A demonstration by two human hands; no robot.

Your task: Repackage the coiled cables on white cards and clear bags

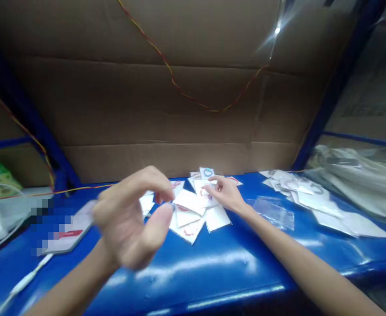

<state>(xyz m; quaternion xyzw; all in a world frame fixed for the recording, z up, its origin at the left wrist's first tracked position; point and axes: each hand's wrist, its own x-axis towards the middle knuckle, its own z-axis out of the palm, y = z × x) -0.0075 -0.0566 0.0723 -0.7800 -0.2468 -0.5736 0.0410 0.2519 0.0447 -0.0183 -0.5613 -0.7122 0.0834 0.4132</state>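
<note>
My left hand (135,219) is raised above the front of the blue shelf, fingers curled and thumb apart from the index finger, with nothing visible between them. Just beyond its fingertips lies a loose pile of small white packets (189,202), some showing red bracelet-like loops. My right hand (225,193) reaches over the right side of this pile, its thumb and index finger apart. Its fingertips are close to a packet with a red mark; whether they touch it cannot be made out. At the back of the pile lies a packet with a blue-green ring (207,173).
Clear plastic bags (274,213) lie right of my right hand. A second spread of white packets (304,193) is farther right, beside bundled whitish plastic (354,175). A phone-like slab (70,232) with a white cable lies left. Cardboard (166,109) walls the back.
</note>
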